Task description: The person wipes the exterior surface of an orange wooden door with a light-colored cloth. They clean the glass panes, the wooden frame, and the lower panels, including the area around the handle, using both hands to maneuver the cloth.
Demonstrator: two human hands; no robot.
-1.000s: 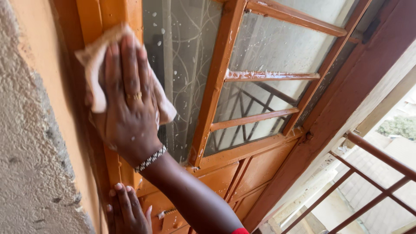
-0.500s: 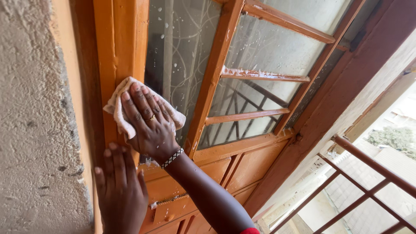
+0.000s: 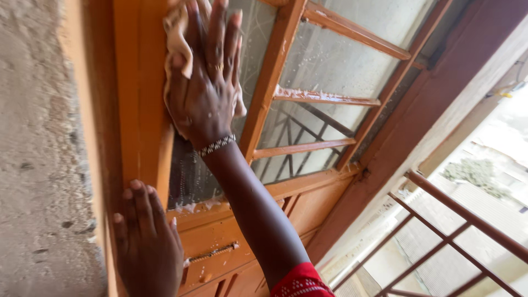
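Orange wooden door (image 3: 143,110) | right hand (image 3: 206,93) presses pale cloth (image 3: 177,38) flat high against frame and wet glass (image 3: 330,66), fingers spread | cloth looks soft, light, best bunched mid-palm | left hand (image 3: 146,242) braces below, open

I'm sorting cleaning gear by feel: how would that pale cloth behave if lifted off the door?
The pale cloth is probably floppy: it creases and folds under the right hand. It looks thin, so likely light. Suds on the wooden glazing bar suggest it may be damp and cling a little.
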